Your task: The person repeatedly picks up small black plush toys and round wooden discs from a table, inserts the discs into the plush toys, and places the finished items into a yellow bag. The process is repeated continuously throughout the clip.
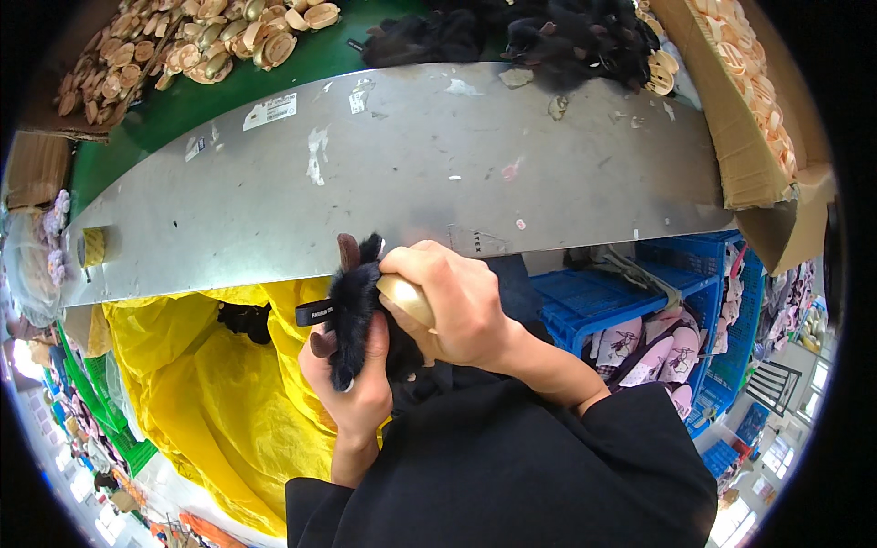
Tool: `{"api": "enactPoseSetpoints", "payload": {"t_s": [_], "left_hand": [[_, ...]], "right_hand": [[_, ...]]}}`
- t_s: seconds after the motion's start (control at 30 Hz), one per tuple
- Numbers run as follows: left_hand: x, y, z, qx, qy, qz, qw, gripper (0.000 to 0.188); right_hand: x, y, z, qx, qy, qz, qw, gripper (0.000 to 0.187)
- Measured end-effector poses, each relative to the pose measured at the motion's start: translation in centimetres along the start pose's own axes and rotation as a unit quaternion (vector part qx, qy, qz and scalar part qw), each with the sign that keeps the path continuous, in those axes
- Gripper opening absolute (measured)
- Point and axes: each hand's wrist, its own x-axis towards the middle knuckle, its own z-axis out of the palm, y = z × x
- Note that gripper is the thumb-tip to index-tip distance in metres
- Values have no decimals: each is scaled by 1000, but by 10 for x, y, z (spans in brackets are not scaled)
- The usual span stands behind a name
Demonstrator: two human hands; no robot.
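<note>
Our left hand (363,395) grips a black furry plush (347,306) with brown ears (348,252), and our right hand (457,297) clasps a gold oval shell (406,300) against it. We hold both at the near edge of the metal desk (402,164), beside an open yellow bag (215,393); beyond, black furry pieces (425,41) and peach and gold shells (274,46) lie on a green surface (320,59).

Left hand (363,399) partly out of sight behind black furry piece (352,297)

Left hand (358,395), thumb extended, fingers partly hidden, right hand (461,297), fingers curled, right forearm slanting inward, both by worktop's (402,173) near edge.
</note>
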Motion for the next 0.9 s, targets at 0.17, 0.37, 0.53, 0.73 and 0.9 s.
{"api": "enactPoseSetpoints", "payload": {"t_s": [0.17,0.37,0.53,0.73,0.9], "left_hand": [[0,-3,10,-53,9,-44,998,14],[1,-7,17,-154,22,-155,976,23],[4,-19,13,-120,-16,-79,989,16],[6,-27,5,-142,8,-93,986,21],[3,-34,-6,-273,-88,-129,949,19]], "right_hand": [[-4,3,14,-32,61,53,996,20],[-5,6,12,43,56,163,984,17],[-3,4,15,-24,13,57,998,29],[-6,8,7,27,-94,24,995,48],[-2,23,-10,18,-108,-15,994,55]]}}
